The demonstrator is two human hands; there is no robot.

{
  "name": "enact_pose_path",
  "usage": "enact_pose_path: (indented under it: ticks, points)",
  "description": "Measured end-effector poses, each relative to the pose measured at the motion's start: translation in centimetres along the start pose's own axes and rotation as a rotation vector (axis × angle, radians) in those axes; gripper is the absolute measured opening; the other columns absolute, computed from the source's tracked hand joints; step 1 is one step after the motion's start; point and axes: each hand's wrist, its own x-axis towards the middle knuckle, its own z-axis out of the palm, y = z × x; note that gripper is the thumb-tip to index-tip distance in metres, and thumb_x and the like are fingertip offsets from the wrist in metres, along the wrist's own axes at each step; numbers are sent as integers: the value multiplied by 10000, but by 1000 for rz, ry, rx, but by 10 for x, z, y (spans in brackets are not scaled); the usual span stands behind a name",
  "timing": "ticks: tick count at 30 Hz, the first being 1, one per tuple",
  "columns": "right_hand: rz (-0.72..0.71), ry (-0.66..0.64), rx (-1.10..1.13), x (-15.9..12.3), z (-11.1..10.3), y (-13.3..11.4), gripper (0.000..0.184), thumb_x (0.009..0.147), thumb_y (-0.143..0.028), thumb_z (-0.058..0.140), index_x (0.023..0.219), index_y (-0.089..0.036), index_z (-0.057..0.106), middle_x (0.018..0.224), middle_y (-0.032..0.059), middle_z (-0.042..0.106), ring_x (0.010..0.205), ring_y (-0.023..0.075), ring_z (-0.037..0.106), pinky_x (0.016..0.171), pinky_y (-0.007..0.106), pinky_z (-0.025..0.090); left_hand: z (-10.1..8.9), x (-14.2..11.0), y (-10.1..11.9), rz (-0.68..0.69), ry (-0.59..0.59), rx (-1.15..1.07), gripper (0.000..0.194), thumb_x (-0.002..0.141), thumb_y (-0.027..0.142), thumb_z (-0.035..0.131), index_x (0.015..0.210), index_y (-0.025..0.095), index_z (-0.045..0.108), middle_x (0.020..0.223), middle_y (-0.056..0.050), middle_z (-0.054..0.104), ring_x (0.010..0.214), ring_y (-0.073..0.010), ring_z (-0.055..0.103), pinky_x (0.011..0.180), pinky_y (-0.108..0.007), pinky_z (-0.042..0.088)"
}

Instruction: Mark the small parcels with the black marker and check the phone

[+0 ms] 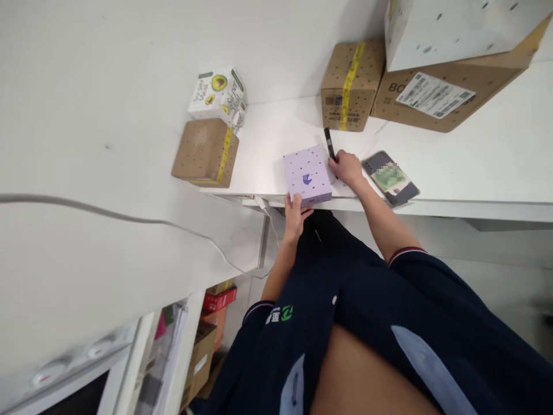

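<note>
A small lilac box [306,174] with dark dots and a purple mark lies on the white desk [475,161] near its front edge. My left hand [295,213] grips the box's near edge from below. My right hand [347,167] rests on the desk at the box's right side and holds a black marker [329,143] that points away from me. A dark phone [390,177] with a greenish screen lies just right of that hand.
A brown carton with yellow tape [351,85] stands behind the box. A larger labelled carton [440,92] with a white box [453,29] on top is at the right. At the left, an avocado-print box [219,97] sits on another brown carton [206,152]. A white cable [129,222] hangs below.
</note>
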Motion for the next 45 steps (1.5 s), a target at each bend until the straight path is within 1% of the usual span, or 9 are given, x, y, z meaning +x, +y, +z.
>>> enact_pose_path:
  ticks: [5, 10, 13, 18, 23, 28, 34, 38, 45]
  points:
    - [-73, 173, 318, -37, -15, 22, 342, 912, -530, 518, 725, -252, 447, 574, -18, 509, 576, 170, 511, 626, 327, 477, 4, -5, 13, 119, 87, -26, 709, 890, 580, 630, 1443, 227, 362, 1413, -173, 557, 1201, -263, 662, 939, -423, 607]
    - [-36, 189, 487, -60, -16, 27, 395, 893, -626, 553, 780, -261, 457, 541, -43, 494, 511, 164, 518, 558, 332, 484, -4, -10, 32, 638, 355, 539, 767, 760, 534, 764, 1382, 217, 448, 1442, -172, 464, 1357, -295, 506, 1028, -444, 550]
    - [5, 164, 510, -62, -16, 24, 398, 879, -640, 570, 833, -253, 492, 564, -23, 535, 516, 189, 559, 570, 369, 512, -6, -7, 37, 802, 453, 801, 754, 697, 463, 807, 1315, 164, 496, 1337, -179, 486, 1335, -314, 473, 1096, -520, 478]
    - [30, 127, 545, -62, -21, 17, 400, 857, -636, 581, 815, -248, 492, 560, -24, 543, 504, 179, 554, 577, 364, 506, -2, -4, 35, 721, 455, 869, 774, 709, 455, 811, 1336, 161, 465, 1308, -174, 499, 1306, -324, 482, 1093, -551, 465]
    - [34, 118, 564, -65, -24, 15, 390, 850, -624, 590, 816, -243, 516, 565, -34, 548, 534, 171, 569, 604, 350, 514, -7, -4, 31, 622, 316, 624, 973, 683, 560, 833, 1460, 215, 360, 1448, -191, 440, 1377, -331, 451, 1132, -489, 432]
    - [4, 119, 676, -66, -26, 13, 388, 872, -616, 581, 822, -233, 544, 550, -41, 535, 489, 147, 533, 549, 315, 473, -18, 9, 30, 303, 177, 102, 591, 889, 499, 585, 1425, 287, 452, 1429, -104, 534, 1274, -260, 563, 950, -399, 544]
    - [114, 161, 851, -64, -26, 5, 500, 827, -702, 587, 966, -222, 580, 604, -49, 554, 465, 110, 507, 468, 262, 416, -13, 13, 35, 129, 122, -166, 553, 745, 375, 658, 1284, 279, 581, 1339, -85, 613, 1164, -265, 592, 644, -255, 508]
    - [138, 168, 1018, -67, -31, -21, 472, 838, -679, 579, 1000, -237, 550, 688, -35, 591, 521, 101, 544, 486, 242, 440, -8, 13, 38, 151, 167, -206, 531, 680, 343, 680, 1199, 254, 614, 1307, -88, 623, 1111, -254, 606, 616, -244, 505]
    - [-241, -28, 1008, -91, -40, -101, 378, 881, -610, 621, 983, -255, 540, 741, -31, 586, 610, 112, 575, 572, 259, 492, 1, 22, 40, 174, 259, -203, 459, 679, 385, 659, 1116, 246, 628, 1141, -65, 664, 964, -215, 625, 600, -238, 482]
